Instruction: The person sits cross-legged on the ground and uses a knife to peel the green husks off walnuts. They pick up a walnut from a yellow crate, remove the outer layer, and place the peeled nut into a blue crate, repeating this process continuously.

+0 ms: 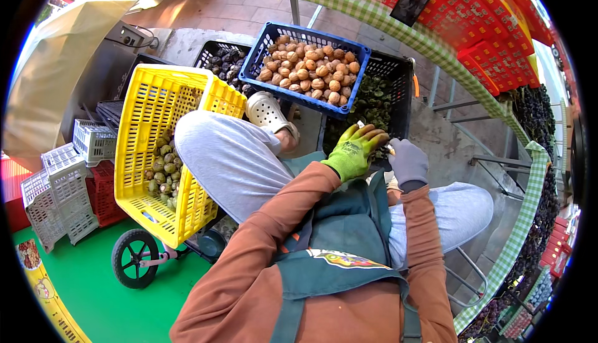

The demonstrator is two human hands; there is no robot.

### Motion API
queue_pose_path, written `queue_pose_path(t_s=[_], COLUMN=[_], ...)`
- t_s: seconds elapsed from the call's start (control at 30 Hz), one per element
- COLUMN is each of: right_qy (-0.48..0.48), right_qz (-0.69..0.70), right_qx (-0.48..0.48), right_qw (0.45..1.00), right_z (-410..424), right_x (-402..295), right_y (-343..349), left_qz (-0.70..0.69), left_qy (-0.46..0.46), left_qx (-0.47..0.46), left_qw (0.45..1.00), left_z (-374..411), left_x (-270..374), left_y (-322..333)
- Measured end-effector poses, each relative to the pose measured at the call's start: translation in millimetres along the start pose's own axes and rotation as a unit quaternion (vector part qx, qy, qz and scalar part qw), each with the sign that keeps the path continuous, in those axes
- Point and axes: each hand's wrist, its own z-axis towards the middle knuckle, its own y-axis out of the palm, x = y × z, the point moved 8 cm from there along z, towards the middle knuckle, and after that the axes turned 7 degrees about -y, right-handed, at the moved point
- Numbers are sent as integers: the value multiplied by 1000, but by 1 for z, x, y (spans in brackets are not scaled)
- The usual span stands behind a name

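Observation:
My left hand, in a lime-green work glove with dark-stained fingers, is over a black plastic crate of green husk pieces; what lies under its fingers is hidden. My right hand, in a grey glove, is closed around a small tool, of which only a short light part shows towards the left hand. Beyond them, a blue plastic crate of walnuts rests tilted over the black crates. A yellow plastic crate at the left holds green-husked walnuts.
A black crate of dark, husked-looking nuts stands behind the yellow one. White crates and a small black wheel are at left. A table with a green checked cloth bears red boxes and a phone.

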Motion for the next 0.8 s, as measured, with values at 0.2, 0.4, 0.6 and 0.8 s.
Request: queue_pose_path(t_s=[0.2, 0.4, 0.6, 0.8], right_qy=[49, 28, 25, -8], right_qz=[-3, -66, 0, 119], right_qx=[16, 60, 24, -33], right_qw=[999, 996, 999, 992], right_z=[-26, -2, 8, -3], right_x=[19, 9, 38, 11], right_y=[-41, 11, 42, 44], left_qz=[-287, -895, -833, -652], left_qy=[-397, -305, -157, -43], left_qx=[-135, 7, 121, 482], left_qw=[861, 325, 517, 583], left_z=[-22, 4, -72, -268], left_x=[-104, -55, -13, -115], left_y=[53, 24, -171, -385])
